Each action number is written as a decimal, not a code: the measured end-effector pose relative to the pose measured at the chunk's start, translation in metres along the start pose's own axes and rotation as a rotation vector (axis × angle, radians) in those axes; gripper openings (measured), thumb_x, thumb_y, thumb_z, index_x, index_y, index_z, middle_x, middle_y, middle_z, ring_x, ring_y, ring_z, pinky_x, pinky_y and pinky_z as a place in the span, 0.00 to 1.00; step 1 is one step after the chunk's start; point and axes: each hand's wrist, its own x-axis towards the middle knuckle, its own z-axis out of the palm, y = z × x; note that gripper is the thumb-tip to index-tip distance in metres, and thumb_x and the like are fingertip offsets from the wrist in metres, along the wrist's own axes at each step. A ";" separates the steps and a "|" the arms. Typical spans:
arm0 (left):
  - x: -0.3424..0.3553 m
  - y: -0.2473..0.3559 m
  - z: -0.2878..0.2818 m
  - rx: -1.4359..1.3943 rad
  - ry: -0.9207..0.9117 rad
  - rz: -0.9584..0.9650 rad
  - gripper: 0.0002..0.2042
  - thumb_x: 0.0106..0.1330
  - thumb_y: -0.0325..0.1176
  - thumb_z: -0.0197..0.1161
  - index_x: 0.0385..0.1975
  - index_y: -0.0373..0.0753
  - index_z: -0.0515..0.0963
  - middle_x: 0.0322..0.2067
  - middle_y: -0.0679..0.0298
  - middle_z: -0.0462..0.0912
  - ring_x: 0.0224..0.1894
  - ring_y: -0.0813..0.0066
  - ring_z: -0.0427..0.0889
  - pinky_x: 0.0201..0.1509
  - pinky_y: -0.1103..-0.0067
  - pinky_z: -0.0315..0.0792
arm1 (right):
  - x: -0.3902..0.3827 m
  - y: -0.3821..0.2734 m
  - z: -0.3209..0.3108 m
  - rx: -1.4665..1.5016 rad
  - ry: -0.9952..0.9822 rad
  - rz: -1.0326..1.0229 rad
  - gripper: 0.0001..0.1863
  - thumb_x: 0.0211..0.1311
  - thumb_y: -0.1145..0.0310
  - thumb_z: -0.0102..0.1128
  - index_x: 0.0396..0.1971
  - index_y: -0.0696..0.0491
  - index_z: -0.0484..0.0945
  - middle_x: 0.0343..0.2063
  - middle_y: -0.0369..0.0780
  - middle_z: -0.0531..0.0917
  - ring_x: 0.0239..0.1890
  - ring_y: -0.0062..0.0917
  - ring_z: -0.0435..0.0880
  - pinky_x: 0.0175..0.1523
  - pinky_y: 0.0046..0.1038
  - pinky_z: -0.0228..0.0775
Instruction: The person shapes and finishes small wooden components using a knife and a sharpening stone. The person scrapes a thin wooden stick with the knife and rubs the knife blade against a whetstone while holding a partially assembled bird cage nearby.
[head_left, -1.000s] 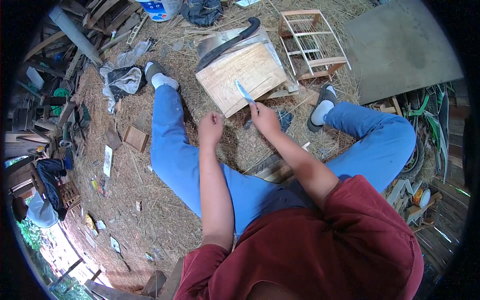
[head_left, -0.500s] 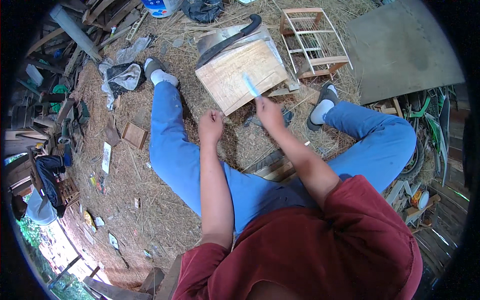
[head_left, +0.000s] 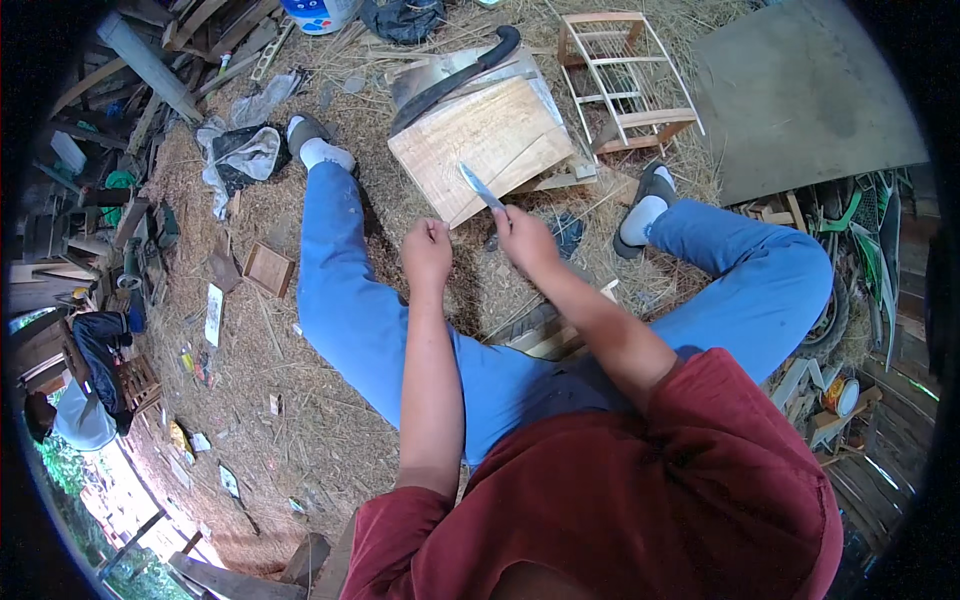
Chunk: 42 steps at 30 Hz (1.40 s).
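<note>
My right hand (head_left: 527,243) is closed round the handle of a knife (head_left: 480,186). The short, pale blade points up and left, over the near part of a wooden board (head_left: 470,145). Beside the board's near left corner, my left hand (head_left: 427,252) has its fingers curled together; anything between them is too small to name. Across the board's far edge lies a machete (head_left: 445,92) with a black handle and dark blade, on a flat sheet under it.
A small slatted wooden frame (head_left: 657,119) stands right of the board. Farther right lies a grey panel (head_left: 830,120). A shallow wooden box (head_left: 269,270) sits on the straw-strewn ground at left. Another person (head_left: 85,410) is at the far left edge.
The knife in my right hand has moved left and turned further left over the board; its blade was blurred before. My left hand has shifted slightly right.
</note>
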 end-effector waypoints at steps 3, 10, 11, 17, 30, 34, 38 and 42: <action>-0.001 0.010 -0.003 0.008 0.034 0.030 0.09 0.67 0.34 0.65 0.30 0.33 0.81 0.24 0.55 0.83 0.26 0.63 0.82 0.34 0.69 0.75 | 0.019 0.005 -0.017 0.056 0.064 -0.013 0.22 0.74 0.51 0.49 0.34 0.55 0.81 0.28 0.56 0.83 0.35 0.58 0.82 0.41 0.54 0.73; -0.003 0.010 -0.001 -0.036 0.035 0.012 0.08 0.66 0.32 0.65 0.30 0.33 0.81 0.23 0.53 0.83 0.26 0.59 0.83 0.34 0.67 0.75 | 0.011 0.007 -0.011 -0.055 -0.038 -0.077 0.21 0.75 0.51 0.48 0.37 0.53 0.83 0.31 0.54 0.84 0.36 0.57 0.82 0.41 0.52 0.75; -0.002 0.012 -0.001 -0.037 0.032 0.014 0.08 0.66 0.32 0.65 0.30 0.33 0.81 0.23 0.53 0.83 0.26 0.59 0.83 0.34 0.67 0.75 | 0.018 0.009 -0.014 0.078 -0.015 0.016 0.20 0.74 0.51 0.49 0.39 0.51 0.84 0.31 0.54 0.84 0.35 0.56 0.83 0.42 0.51 0.75; -0.002 0.005 -0.001 -0.041 0.041 -0.011 0.08 0.66 0.32 0.66 0.30 0.33 0.80 0.23 0.53 0.83 0.25 0.59 0.83 0.33 0.67 0.75 | -0.008 -0.012 -0.003 0.008 -0.115 -0.037 0.21 0.74 0.50 0.48 0.37 0.51 0.83 0.30 0.54 0.84 0.36 0.56 0.83 0.43 0.52 0.75; -0.003 0.010 0.006 -0.044 0.052 0.024 0.07 0.65 0.31 0.67 0.30 0.34 0.80 0.23 0.54 0.83 0.25 0.59 0.82 0.33 0.68 0.75 | -0.006 -0.012 0.007 0.050 0.038 -0.007 0.21 0.74 0.50 0.49 0.35 0.52 0.82 0.25 0.52 0.84 0.31 0.54 0.83 0.38 0.50 0.75; -0.004 0.004 0.002 -0.061 0.068 0.023 0.07 0.65 0.31 0.66 0.30 0.34 0.80 0.22 0.54 0.82 0.24 0.61 0.82 0.32 0.68 0.75 | -0.021 -0.031 -0.005 -0.090 -0.143 -0.088 0.22 0.74 0.50 0.49 0.36 0.52 0.83 0.27 0.52 0.84 0.33 0.54 0.84 0.38 0.51 0.75; 0.000 0.006 0.007 -0.033 0.060 0.040 0.07 0.65 0.31 0.66 0.29 0.34 0.79 0.22 0.55 0.82 0.24 0.61 0.82 0.32 0.68 0.74 | -0.012 -0.025 0.003 0.021 0.014 0.009 0.21 0.73 0.50 0.50 0.37 0.52 0.83 0.28 0.53 0.84 0.34 0.54 0.83 0.39 0.52 0.75; 0.000 -0.003 0.006 -0.074 0.075 0.025 0.07 0.65 0.31 0.66 0.29 0.34 0.80 0.22 0.54 0.82 0.24 0.60 0.81 0.31 0.68 0.74 | -0.022 -0.025 0.011 -0.045 -0.109 -0.108 0.21 0.74 0.51 0.50 0.36 0.52 0.84 0.26 0.53 0.84 0.32 0.55 0.83 0.38 0.51 0.75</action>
